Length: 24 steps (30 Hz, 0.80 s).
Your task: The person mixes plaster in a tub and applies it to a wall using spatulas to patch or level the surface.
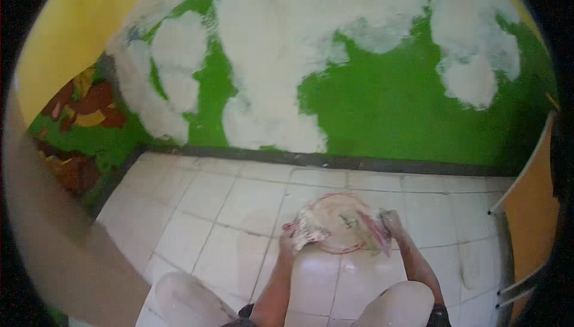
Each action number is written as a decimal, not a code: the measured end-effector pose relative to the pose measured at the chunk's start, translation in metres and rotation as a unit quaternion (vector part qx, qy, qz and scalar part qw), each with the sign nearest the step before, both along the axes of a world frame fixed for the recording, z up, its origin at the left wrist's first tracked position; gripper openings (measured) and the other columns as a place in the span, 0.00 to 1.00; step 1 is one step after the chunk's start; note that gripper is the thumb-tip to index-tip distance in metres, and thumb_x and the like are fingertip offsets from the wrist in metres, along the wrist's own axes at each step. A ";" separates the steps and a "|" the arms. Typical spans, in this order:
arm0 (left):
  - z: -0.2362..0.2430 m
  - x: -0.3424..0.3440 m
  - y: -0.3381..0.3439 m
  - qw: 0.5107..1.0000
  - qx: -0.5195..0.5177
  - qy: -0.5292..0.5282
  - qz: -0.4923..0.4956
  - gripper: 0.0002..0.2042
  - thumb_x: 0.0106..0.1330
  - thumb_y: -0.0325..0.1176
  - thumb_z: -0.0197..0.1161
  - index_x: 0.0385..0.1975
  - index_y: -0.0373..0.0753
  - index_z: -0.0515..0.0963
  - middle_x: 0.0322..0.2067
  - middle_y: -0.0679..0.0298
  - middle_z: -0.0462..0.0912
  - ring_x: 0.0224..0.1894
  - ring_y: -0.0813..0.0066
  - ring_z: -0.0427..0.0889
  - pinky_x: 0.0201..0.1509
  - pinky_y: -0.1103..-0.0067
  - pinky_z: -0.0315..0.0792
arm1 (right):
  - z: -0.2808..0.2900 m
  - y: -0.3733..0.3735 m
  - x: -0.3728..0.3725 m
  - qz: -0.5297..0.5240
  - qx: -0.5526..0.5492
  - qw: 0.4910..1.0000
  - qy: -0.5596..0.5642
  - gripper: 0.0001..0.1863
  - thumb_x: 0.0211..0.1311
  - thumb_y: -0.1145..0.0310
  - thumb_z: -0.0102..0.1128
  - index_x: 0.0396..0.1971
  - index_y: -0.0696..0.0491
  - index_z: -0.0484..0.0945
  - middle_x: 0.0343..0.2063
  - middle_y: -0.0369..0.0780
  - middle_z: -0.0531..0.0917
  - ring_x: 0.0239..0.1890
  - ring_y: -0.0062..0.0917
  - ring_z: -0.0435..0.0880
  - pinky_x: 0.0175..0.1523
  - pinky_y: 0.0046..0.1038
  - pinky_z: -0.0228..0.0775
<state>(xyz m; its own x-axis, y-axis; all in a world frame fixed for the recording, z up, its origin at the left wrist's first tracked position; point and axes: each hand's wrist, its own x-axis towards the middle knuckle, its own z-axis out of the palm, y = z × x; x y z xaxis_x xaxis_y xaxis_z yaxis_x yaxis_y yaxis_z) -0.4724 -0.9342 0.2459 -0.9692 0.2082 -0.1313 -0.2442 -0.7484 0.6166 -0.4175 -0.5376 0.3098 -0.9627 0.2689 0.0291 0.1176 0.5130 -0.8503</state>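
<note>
Basin (341, 194) between both hands, round and red-marked at the rim, pale paste (330, 209) inside, both side edges partly covered. Left hand (288, 243) closed on the left edge of a crumpled whitish piece (309, 232) with red marks; grip blurred, material hard to make out. Right hand (391, 223) at the basin's right edge, just beside a pink-and-green strip (371, 231); cannot tell whether closed on it or on the rim. Left knee (188, 296) and right knee (402, 302) nearer than the grip, cut off below. Broad grey-brown shape (57, 225) well left of the left hand, blurred and cut off. Orange panel (532, 207) well right of the right hand, likewise cut off. Beyond the grip, pale tiled floor (254, 206) up to dark skirting (335, 161), then green wall (379, 103) patched with white. More tile between each hand and the shape or panel beside it.
</note>
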 end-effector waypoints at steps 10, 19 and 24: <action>0.038 -0.020 0.017 0.985 0.153 -0.058 -0.046 0.19 0.69 0.29 0.50 0.58 0.30 0.69 0.54 0.52 0.76 0.58 0.56 0.74 0.63 0.59 0.71 | 0.189 -0.013 -0.078 0.270 0.323 0.905 0.057 0.15 0.47 0.58 0.65 0.27 0.55 0.83 0.20 0.44 0.83 0.19 0.31 0.77 0.25 0.36 0.70; 0.088 -0.025 0.121 0.983 0.156 0.028 -0.097 0.22 0.72 0.32 0.48 0.64 0.32 0.64 0.62 0.51 0.71 0.61 0.50 0.72 0.63 0.55 0.69 | 0.099 0.063 -0.113 0.282 0.539 0.789 -0.090 0.18 0.53 0.60 0.60 0.38 0.58 0.80 0.32 0.47 0.86 0.30 0.34 0.82 0.34 0.35 0.73; 0.065 -0.026 0.091 0.995 0.090 -0.035 0.021 0.23 0.72 0.32 0.45 0.66 0.33 0.63 0.64 0.50 0.68 0.61 0.50 0.72 0.62 0.51 0.69 | 0.153 0.031 -0.103 0.308 0.244 0.914 -0.099 0.18 0.52 0.61 0.60 0.37 0.61 0.81 0.31 0.46 0.86 0.29 0.28 0.82 0.34 0.33 0.74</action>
